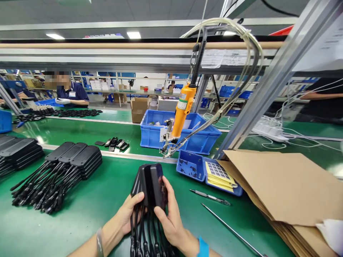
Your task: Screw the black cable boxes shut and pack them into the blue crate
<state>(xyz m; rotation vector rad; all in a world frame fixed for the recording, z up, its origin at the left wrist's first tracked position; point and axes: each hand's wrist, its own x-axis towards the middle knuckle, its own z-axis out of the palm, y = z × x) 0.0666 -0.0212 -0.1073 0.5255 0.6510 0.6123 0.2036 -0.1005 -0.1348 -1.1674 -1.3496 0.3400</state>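
Observation:
Between my two hands is a bundle of flat black cased devices (150, 185), standing on edge side by side with their black cables (146, 235) hanging toward me. My left hand (131, 212) is wrapped round the bundle's left side, thumb on the near end of the cases. My right hand (171, 214) grips the right side, its fingers along the outer case and the thumb at the front. To the left lie stacks of like black devices (76, 157) with their cables (40, 189) fanned out toward the table's near left.
An orange electric screwdriver (183, 110) hangs before a blue bin (152, 130). A blue tray of screws (189, 166), a yellow label pad (219, 175), a pen (210, 197), a metal rod (230, 228) and cardboard (289, 182) lie right. A co-worker (71, 92) sits far left.

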